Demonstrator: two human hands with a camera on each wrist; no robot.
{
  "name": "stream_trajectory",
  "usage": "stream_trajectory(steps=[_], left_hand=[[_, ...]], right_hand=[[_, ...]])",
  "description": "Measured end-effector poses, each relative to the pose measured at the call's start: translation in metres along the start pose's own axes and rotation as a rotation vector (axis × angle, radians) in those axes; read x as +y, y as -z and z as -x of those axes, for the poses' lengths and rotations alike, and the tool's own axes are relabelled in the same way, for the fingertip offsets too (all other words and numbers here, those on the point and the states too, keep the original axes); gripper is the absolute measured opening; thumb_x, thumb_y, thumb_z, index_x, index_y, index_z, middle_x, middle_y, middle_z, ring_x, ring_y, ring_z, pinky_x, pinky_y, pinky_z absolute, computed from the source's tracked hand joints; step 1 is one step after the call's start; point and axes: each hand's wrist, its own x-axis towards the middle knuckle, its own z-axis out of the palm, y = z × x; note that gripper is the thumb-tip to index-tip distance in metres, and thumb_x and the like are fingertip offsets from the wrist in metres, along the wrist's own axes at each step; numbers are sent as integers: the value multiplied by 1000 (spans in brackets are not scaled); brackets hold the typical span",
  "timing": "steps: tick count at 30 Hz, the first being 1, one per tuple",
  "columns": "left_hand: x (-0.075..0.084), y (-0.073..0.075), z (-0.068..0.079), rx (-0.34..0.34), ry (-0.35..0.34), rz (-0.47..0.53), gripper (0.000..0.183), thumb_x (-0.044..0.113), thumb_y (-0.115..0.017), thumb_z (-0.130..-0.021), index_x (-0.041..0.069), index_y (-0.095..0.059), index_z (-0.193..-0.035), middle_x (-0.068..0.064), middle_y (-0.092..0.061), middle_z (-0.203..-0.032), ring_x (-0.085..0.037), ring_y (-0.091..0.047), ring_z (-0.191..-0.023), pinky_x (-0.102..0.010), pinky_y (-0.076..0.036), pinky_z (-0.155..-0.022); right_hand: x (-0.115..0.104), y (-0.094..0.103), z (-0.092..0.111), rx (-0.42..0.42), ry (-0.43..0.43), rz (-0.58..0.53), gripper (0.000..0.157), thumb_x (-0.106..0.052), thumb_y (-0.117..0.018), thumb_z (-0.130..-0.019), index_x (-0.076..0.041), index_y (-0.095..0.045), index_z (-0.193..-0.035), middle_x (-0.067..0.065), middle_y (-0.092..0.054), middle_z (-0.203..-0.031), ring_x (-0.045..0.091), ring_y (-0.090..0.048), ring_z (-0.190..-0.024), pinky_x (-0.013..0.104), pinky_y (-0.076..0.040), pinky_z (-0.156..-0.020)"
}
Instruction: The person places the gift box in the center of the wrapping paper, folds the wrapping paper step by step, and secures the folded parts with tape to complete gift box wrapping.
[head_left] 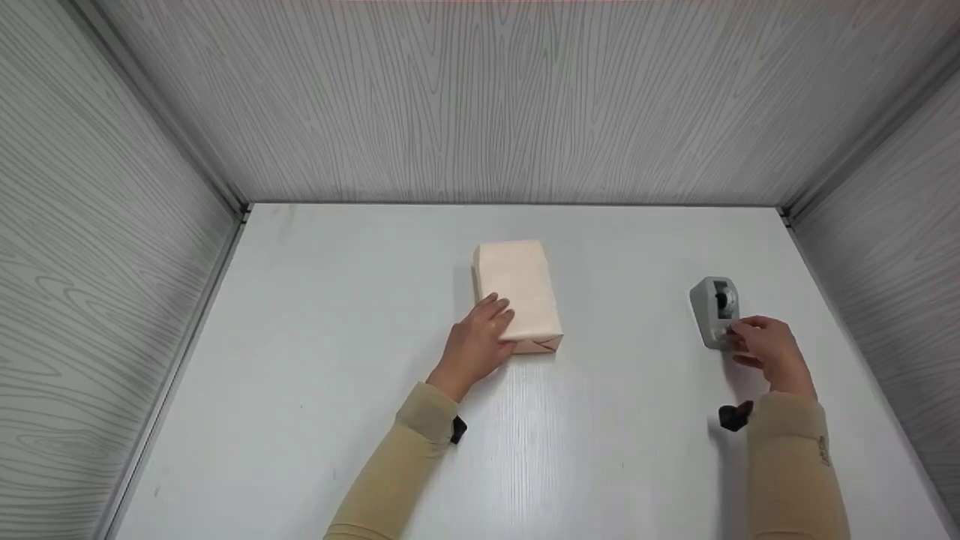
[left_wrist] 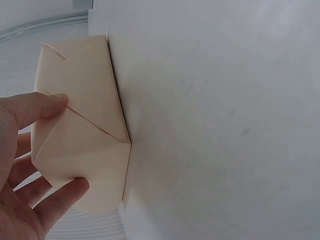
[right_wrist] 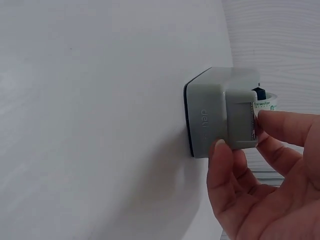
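Observation:
A box wrapped in pale peach paper (head_left: 517, 289) lies on the white table, its folded end flaps (left_wrist: 92, 100) facing the near side. My left hand (head_left: 474, 341) holds it at its near left corner. The left thumb (left_wrist: 47, 106) presses the folded end, while the other fingers spread over the top and side. At the right stands a grey tape dispenser (head_left: 709, 311) with a roll of clear tape (right_wrist: 270, 101) in it. My right hand (head_left: 769, 349) is at its cutter end, thumb and forefinger pinching the tape at the serrated edge. Another fingertip (right_wrist: 220, 146) touches the dispenser's side.
The white table (head_left: 315, 337) is bounded by a grey wood-grain panel (head_left: 480, 105) at the back and similar panels at left (head_left: 82, 300) and right (head_left: 900, 225). The dispenser stands near the right side of the table.

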Motion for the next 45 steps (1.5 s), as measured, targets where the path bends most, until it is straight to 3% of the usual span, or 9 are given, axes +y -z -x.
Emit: stream_trajectory(steps=[4,12,27,37,40,45], left_hand=[[0,1,0,-1,0,4,43,25,-78,-85,4,-69,-121,-10,-60,-132,-26,-47,-132,-39,-50,-94],[0,0,0,6,-4,3,42,25,-78,-85,4,-69,-119,-10,-60,-132,-27,-47,-132,-40,-51,-93],[1,0,0,-25,24,10,44,26,-78,-85,5,-68,-123,-8,-58,-135,-24,-44,-134,-39,-51,-93],[1,0,0,-13,18,-3,43,27,-77,-86,6,-68,-122,-7,-58,-134,-25,-45,-133,-39,-51,-93],[1,-1,0,-11,15,-3,44,27,-77,-86,6,-68,-122,-7,-58,-134,-25,-45,-133,-39,-51,-92],[1,0,0,-13,20,-1,44,28,-78,-85,6,-68,-122,-8,-58,-134,-25,-46,-133,-39,-51,-92]], right_hand=[[-2,1,2,-49,-31,-97,50,-27,-42,-105,9,-34,-140,27,-41,-133,22,-60,-100,34,-54,-85],[-5,1,3,-66,-81,-242,35,-21,-46,-104,2,-39,-129,23,-40,-128,25,-64,-92,41,-55,-84],[-9,5,9,-75,-106,-313,30,-15,-54,-101,1,-44,-124,17,-47,-118,26,-70,-85,42,-55,-84],[-13,5,10,-69,-132,-301,32,-17,-53,-101,3,-45,-125,19,-44,-123,26,-69,-85,42,-54,-85],[-15,6,10,-81,-122,-285,44,-17,-50,-102,10,-37,-134,22,-42,-124,26,-69,-85,41,-55,-85],[-19,5,11,-87,-111,-261,64,-17,-44,-103,17,-11,-146,24,-36,-129,25,-69,-87,39,-54,-86]])
